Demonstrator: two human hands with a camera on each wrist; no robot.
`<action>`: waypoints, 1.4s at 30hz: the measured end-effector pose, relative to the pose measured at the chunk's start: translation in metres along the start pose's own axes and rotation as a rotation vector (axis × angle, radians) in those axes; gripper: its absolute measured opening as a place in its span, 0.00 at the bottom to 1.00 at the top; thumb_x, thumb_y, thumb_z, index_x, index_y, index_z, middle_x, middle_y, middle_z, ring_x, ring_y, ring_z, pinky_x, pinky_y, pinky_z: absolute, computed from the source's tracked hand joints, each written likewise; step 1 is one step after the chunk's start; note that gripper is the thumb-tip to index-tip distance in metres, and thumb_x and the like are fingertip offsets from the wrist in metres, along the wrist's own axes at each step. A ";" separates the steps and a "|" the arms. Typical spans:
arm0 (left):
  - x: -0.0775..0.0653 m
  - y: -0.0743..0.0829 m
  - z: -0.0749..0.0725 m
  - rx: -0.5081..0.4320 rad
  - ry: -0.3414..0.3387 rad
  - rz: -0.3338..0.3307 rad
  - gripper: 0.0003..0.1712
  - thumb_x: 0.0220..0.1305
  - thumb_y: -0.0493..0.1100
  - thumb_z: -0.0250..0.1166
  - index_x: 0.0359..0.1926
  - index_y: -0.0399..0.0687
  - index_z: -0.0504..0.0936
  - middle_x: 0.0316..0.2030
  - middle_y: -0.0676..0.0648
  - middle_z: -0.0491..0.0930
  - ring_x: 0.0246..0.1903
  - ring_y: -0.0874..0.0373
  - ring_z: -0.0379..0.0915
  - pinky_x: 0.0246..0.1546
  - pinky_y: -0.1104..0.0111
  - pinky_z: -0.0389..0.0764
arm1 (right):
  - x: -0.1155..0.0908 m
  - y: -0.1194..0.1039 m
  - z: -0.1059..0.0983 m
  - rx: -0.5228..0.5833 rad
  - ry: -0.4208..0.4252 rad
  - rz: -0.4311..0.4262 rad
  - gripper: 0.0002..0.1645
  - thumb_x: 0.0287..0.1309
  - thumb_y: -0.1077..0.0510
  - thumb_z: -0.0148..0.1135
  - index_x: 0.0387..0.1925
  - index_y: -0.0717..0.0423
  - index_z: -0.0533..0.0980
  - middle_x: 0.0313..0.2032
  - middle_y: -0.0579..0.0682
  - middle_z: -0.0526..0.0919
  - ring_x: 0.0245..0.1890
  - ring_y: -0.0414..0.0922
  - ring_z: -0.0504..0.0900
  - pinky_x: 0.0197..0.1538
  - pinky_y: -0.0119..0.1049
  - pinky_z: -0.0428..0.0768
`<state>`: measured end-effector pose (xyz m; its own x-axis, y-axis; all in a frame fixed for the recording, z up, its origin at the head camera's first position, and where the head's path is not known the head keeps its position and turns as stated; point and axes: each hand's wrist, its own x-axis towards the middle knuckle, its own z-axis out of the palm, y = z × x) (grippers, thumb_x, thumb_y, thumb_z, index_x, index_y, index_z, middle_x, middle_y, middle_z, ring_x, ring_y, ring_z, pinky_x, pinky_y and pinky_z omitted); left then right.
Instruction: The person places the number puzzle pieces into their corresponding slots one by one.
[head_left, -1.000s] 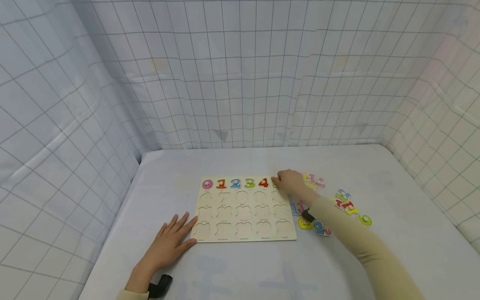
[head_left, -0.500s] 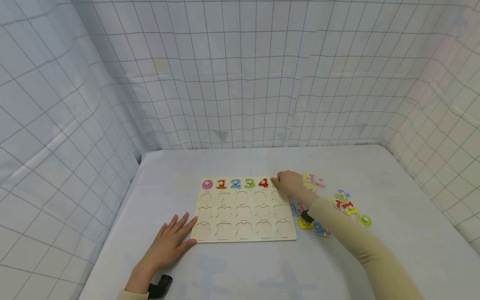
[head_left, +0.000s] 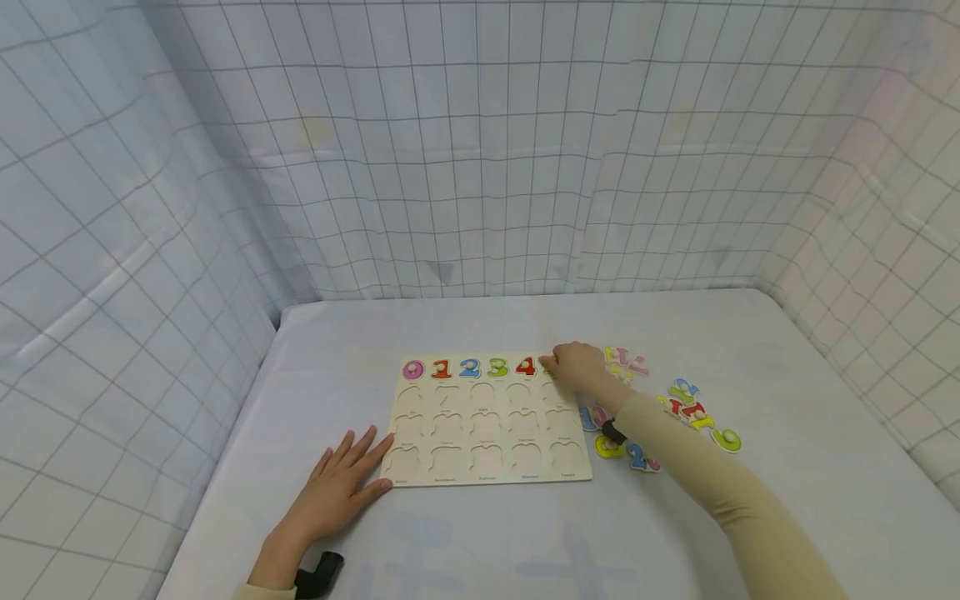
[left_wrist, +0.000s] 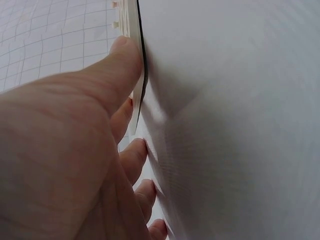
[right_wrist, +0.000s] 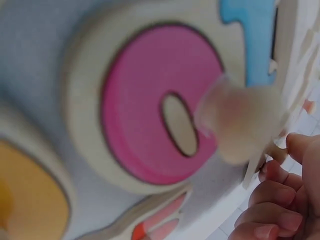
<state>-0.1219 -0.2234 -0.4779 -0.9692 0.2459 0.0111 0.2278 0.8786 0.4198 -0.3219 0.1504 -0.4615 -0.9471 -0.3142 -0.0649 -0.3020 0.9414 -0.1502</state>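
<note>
A pale wooden number puzzle board [head_left: 480, 481] lies flat on the table. Pegged pieces 0 [head_left: 413, 371], 1, 2, 3 and 4 [head_left: 526, 367] fill the left part of its top row. My left hand [head_left: 336, 492] rests with fingers spread at the board's lower left corner, thumb and index finger touching its edge. At the top right corner, my right hand [head_left: 580, 367] pinches the knob of a green number puzzle piece [head_left: 550, 373], mostly hidden by the hand. The right wrist view shows thumb and finger together on a knob [right_wrist: 277, 152], the other fingers curled.
Loose number pieces lie right of the board, among them a pink-and-blue 10 [right_wrist: 150, 105], a blue 2 piece [head_left: 639, 457] and a green piece [head_left: 727, 440]. Some lie under the right forearm. A white gridded cloth [head_left: 480, 167] walls the table's back and sides.
Both hands keep practically the same place on the board. Only a very slight shift of the head view shows.
</note>
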 end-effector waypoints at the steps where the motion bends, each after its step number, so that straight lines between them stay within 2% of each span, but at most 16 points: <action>1: 0.000 0.000 0.000 -0.001 0.000 0.001 0.37 0.64 0.64 0.56 0.70 0.57 0.63 0.70 0.43 0.56 0.69 0.37 0.43 0.63 0.40 0.42 | 0.000 0.001 -0.001 0.005 -0.004 -0.005 0.28 0.69 0.39 0.46 0.22 0.54 0.71 0.19 0.49 0.72 0.20 0.45 0.71 0.20 0.36 0.69; 4: -0.001 0.000 0.001 -0.004 0.001 0.001 0.37 0.64 0.63 0.57 0.70 0.56 0.64 0.70 0.43 0.56 0.69 0.37 0.43 0.63 0.41 0.42 | -0.003 0.006 -0.005 0.037 0.001 -0.011 0.29 0.69 0.38 0.44 0.21 0.53 0.71 0.17 0.48 0.72 0.18 0.44 0.70 0.19 0.35 0.67; 7: -0.001 0.000 0.002 -0.003 0.005 0.003 0.37 0.64 0.63 0.57 0.70 0.56 0.64 0.70 0.43 0.56 0.69 0.37 0.43 0.63 0.40 0.43 | -0.007 0.014 -0.015 0.086 0.042 -0.012 0.30 0.70 0.38 0.43 0.20 0.54 0.71 0.15 0.48 0.71 0.16 0.44 0.68 0.18 0.34 0.64; 14: -0.001 -0.004 0.004 0.009 0.008 0.005 0.37 0.64 0.64 0.56 0.70 0.58 0.63 0.70 0.44 0.56 0.69 0.38 0.43 0.63 0.41 0.43 | -0.023 0.048 -0.039 0.154 0.101 0.012 0.30 0.70 0.38 0.43 0.18 0.53 0.68 0.14 0.46 0.67 0.14 0.42 0.63 0.18 0.33 0.59; 19: 0.000 -0.005 0.005 0.015 0.011 0.002 0.38 0.64 0.65 0.55 0.71 0.59 0.63 0.70 0.44 0.55 0.69 0.38 0.43 0.63 0.41 0.42 | -0.038 0.074 -0.051 0.175 0.105 0.030 0.30 0.70 0.37 0.42 0.26 0.55 0.74 0.18 0.47 0.74 0.16 0.44 0.69 0.17 0.35 0.64; 22: 0.000 -0.004 0.005 0.015 0.014 0.002 0.38 0.64 0.65 0.55 0.70 0.58 0.63 0.70 0.44 0.55 0.69 0.38 0.43 0.63 0.40 0.43 | -0.048 0.086 -0.055 0.180 0.091 0.028 0.29 0.70 0.38 0.43 0.30 0.56 0.75 0.18 0.47 0.73 0.17 0.45 0.69 0.18 0.36 0.66; 26: -0.001 -0.003 0.005 0.006 0.010 0.006 0.37 0.64 0.64 0.56 0.70 0.58 0.63 0.70 0.43 0.56 0.69 0.38 0.43 0.63 0.40 0.43 | -0.062 0.096 -0.053 0.163 0.049 0.013 0.26 0.69 0.39 0.46 0.33 0.57 0.75 0.17 0.46 0.70 0.18 0.44 0.67 0.21 0.36 0.65; 31: -0.002 -0.002 0.005 0.005 0.010 0.011 0.37 0.64 0.64 0.56 0.70 0.57 0.64 0.70 0.43 0.56 0.69 0.37 0.44 0.63 0.40 0.44 | -0.079 0.098 -0.042 0.174 -0.034 -0.006 0.24 0.68 0.41 0.49 0.37 0.58 0.75 0.15 0.45 0.68 0.16 0.43 0.66 0.21 0.35 0.64; 36: 0.000 -0.003 0.004 0.013 0.008 0.014 0.37 0.65 0.64 0.55 0.70 0.57 0.63 0.70 0.43 0.56 0.69 0.38 0.43 0.63 0.40 0.43 | -0.089 0.097 -0.027 0.164 -0.151 -0.062 0.19 0.66 0.40 0.53 0.33 0.51 0.74 0.16 0.43 0.69 0.15 0.42 0.67 0.20 0.34 0.65; 42: 0.002 -0.002 0.002 0.009 0.008 0.015 0.37 0.64 0.64 0.55 0.70 0.57 0.63 0.70 0.43 0.56 0.69 0.37 0.43 0.63 0.40 0.43 | -0.101 0.095 -0.015 0.193 -0.250 -0.087 0.21 0.60 0.35 0.57 0.26 0.46 0.71 0.17 0.42 0.71 0.18 0.40 0.69 0.23 0.33 0.64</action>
<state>-0.1240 -0.2237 -0.4810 -0.9664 0.2557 0.0243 0.2428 0.8786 0.4112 -0.2566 0.2730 -0.4546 -0.8557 -0.4353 -0.2800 -0.3320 0.8766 -0.3483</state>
